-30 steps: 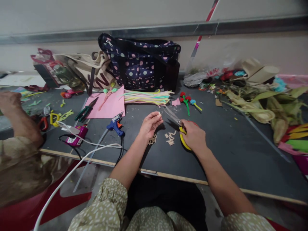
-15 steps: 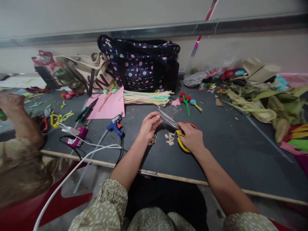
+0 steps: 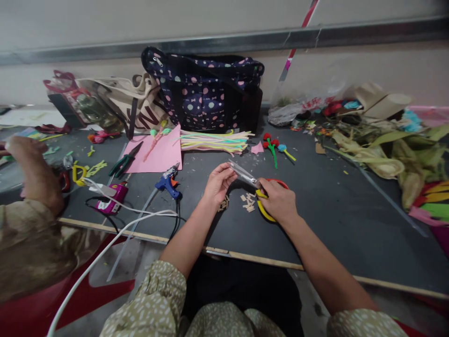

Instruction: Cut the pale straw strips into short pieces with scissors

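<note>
My right hand (image 3: 279, 198) grips a pair of scissors (image 3: 268, 213) with yellow and red handles. Their blades point up and left and lie close together. The tips reach the fingers of my left hand (image 3: 218, 182), which are pinched together; whatever they hold is too small to make out. Below the blades lies a small pile of cut tan pieces (image 3: 248, 202) on the dark table. A second heap of tan pieces (image 3: 223, 204) sits beside my left wrist, partly hidden by it.
A blue glue gun (image 3: 169, 181), green-handled pliers (image 3: 123, 161) and pink sheet (image 3: 154, 161) lie left. Behind are pipe cleaners (image 3: 213, 142) and a patterned bag (image 3: 203, 93). Dried husks (image 3: 372, 154) heap at right. A white cable (image 3: 115, 241) crosses the front edge. A co-worker's arm (image 3: 35, 173) is far left.
The scissor blades have closed from slightly apart. My hands stay almost in place. At the far left the co-worker's hand has shifted a little.
</note>
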Tool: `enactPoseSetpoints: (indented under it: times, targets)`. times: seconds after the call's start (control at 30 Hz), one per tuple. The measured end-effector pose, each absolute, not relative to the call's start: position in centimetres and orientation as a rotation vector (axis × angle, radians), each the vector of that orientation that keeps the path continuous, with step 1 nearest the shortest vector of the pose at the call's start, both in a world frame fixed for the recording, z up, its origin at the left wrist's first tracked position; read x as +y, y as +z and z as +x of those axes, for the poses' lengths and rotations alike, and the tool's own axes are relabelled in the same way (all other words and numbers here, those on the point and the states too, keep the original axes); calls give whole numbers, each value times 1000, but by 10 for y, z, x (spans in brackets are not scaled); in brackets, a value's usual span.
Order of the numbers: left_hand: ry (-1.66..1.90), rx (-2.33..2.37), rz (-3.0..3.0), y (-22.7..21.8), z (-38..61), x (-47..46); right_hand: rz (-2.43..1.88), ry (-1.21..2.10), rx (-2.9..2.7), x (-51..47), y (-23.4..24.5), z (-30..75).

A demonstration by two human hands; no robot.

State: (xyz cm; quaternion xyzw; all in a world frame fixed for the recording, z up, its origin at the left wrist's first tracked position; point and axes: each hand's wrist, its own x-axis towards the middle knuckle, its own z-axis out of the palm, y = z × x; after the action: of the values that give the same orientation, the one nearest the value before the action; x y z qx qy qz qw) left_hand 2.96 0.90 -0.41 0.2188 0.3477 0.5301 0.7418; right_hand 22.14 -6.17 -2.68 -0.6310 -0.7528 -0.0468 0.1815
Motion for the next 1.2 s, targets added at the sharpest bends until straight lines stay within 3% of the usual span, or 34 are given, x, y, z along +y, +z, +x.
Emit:
enactPoseSetpoints:
  times: [1.2]
  targets:
    - [1157, 741, 471, 0, 30, 9, -1780, 45, -2098, -60, -23, 222]
